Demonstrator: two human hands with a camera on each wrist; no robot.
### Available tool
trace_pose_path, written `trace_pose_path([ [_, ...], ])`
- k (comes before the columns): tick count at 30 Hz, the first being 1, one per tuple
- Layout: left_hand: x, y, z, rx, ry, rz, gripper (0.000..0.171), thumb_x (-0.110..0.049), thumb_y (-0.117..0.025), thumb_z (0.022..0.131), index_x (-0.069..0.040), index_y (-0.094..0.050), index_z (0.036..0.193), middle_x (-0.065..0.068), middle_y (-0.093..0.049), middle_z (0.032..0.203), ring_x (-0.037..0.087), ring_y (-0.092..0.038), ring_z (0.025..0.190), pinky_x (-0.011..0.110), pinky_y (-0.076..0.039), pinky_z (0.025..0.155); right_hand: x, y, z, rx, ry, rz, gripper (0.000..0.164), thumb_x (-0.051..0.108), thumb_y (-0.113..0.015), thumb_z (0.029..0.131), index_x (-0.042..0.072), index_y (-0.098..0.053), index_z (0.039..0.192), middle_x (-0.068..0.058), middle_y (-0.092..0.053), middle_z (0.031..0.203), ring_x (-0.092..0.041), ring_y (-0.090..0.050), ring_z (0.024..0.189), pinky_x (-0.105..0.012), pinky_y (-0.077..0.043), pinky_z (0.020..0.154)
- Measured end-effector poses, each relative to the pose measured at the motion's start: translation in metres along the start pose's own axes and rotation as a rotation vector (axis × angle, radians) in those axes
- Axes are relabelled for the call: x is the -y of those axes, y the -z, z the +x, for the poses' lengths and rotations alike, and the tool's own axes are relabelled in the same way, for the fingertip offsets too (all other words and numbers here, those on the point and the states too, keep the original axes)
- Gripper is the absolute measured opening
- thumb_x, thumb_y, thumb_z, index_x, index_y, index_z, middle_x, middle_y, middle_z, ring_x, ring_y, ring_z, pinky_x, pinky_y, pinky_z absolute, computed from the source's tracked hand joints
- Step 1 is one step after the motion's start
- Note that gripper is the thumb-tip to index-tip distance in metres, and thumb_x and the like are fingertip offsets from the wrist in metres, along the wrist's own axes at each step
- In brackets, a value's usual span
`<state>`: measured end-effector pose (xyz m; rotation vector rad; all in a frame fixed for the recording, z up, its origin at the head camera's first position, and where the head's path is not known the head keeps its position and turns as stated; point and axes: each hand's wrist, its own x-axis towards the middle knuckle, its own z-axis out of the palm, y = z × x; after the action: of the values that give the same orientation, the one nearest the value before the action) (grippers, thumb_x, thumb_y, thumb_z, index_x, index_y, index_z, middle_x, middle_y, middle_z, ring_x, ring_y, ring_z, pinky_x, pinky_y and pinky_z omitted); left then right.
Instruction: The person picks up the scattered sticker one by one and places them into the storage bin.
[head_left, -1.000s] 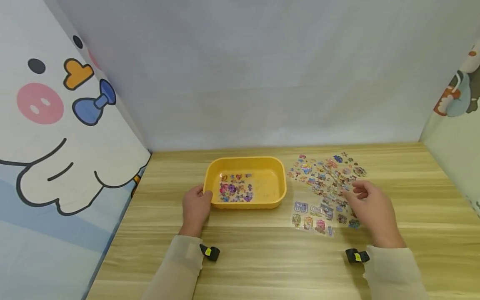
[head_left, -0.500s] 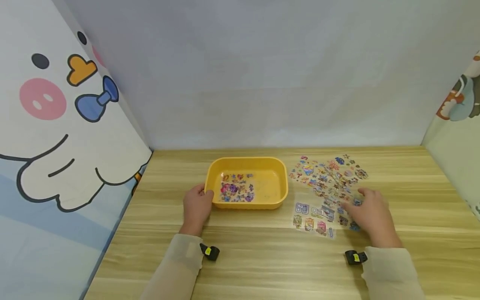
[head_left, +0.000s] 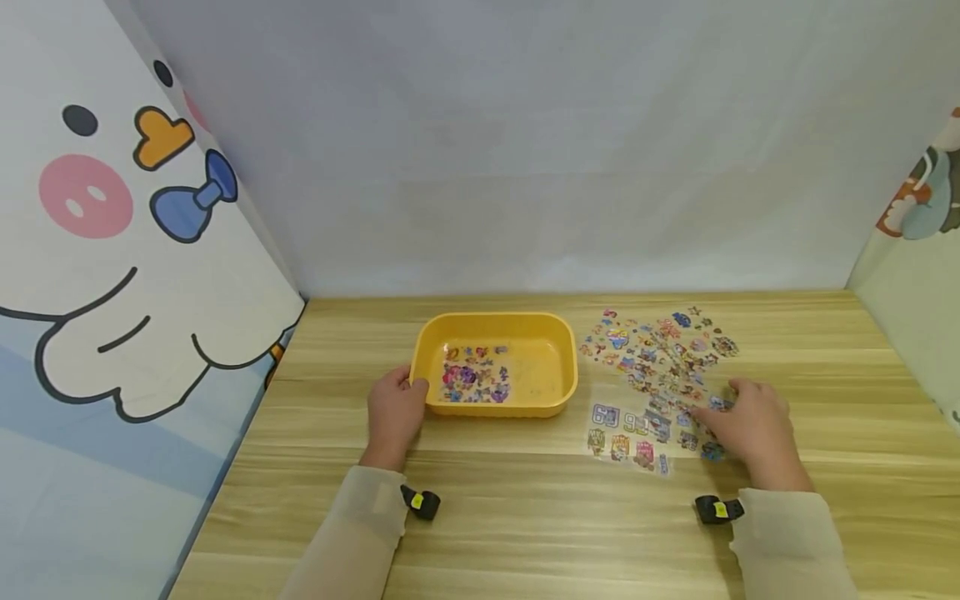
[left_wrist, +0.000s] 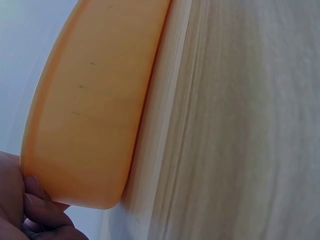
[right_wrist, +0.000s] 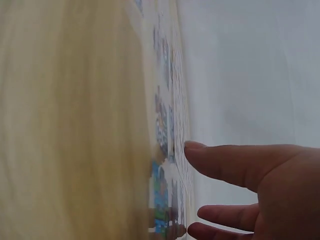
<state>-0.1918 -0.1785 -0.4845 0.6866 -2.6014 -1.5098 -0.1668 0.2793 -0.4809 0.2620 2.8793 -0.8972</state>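
My left hand point(head_left: 396, 414) grips the near left corner of a yellow plastic tray point(head_left: 493, 409), thumb over the rim. In the left wrist view the fingers point(left_wrist: 45, 210) curl under the tray wall point(left_wrist: 90, 125). A clear sticker sheet point(head_left: 474, 374) with colourful prints lies inside the tray, toward its left side. On the right, several overlapping clear sticker sheets point(head_left: 632, 422) are fanned out on the table. My right hand point(head_left: 753, 429) is at their right edge, thumb and fingers apart. In the right wrist view its thumb tip point(right_wrist: 195, 150) is close over the printed sheets point(right_wrist: 162, 130).
The wood-grain table point(head_left: 525, 517) meets a pale cloth wall point(head_left: 525, 167) behind the tray. A cartoon-printed panel point(head_left: 112, 250) stands at the left edge, another printed panel point(head_left: 922, 275) on the right. A small dark camera is strapped to each wrist.
My right hand has moved slightly toward me along the right edge of the sheets, its fingers lower and wider apart. The left hand stays on the tray.
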Motion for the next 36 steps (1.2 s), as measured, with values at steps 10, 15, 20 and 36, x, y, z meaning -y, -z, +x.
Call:
trace_pose_path([
  [10,0.000,0.002,0.002,0.013,-0.004,-0.022,0.042,-0.020,-0.057,0.096,-0.004,-0.067,0.133,0.007,-0.061,0.084,0.016,-0.052,0.068,0.026,-0.041,0.056,-0.003,0.003,0.000,-0.014,0.007,-0.036,0.075,0.026,-0.071,0.094,-0.022,-0.039,0.141,-0.048,-0.029,0.139,-0.067,-0.025,0.125,-0.074,-0.029,0.098],
  [15,0.001,0.002,0.003,0.012,0.003,-0.020,0.042,-0.020,-0.057,0.096,-0.003,-0.066,0.133,0.006,-0.061,0.086,0.016,-0.052,0.070,0.026,-0.041,0.058,-0.004,0.003,0.001,-0.018,0.007,-0.025,0.070,0.025,-0.071,0.093,-0.021,-0.042,0.138,-0.047,-0.031,0.138,-0.067,-0.025,0.125,-0.074,-0.029,0.098],
  [20,0.001,0.001,0.004,0.014,0.007,-0.020,0.042,-0.020,-0.058,0.096,-0.003,-0.066,0.133,0.006,-0.060,0.085,0.016,-0.052,0.069,0.025,-0.041,0.057,-0.007,0.002,0.004,-0.015,0.011,-0.008,0.065,0.025,-0.071,0.093,-0.019,-0.048,0.135,-0.045,-0.035,0.135,-0.067,-0.027,0.124,-0.073,-0.029,0.096],
  [36,0.001,0.001,0.002,0.023,0.017,-0.005,0.042,-0.021,-0.056,0.097,-0.003,-0.065,0.134,0.005,-0.058,0.082,0.016,-0.050,0.068,0.025,-0.039,0.056,-0.015,0.010,0.006,0.097,-0.025,0.108,0.033,0.021,-0.066,0.097,-0.009,-0.060,0.111,-0.025,-0.064,0.102,-0.038,-0.059,0.091,-0.052,-0.046,0.078],
])
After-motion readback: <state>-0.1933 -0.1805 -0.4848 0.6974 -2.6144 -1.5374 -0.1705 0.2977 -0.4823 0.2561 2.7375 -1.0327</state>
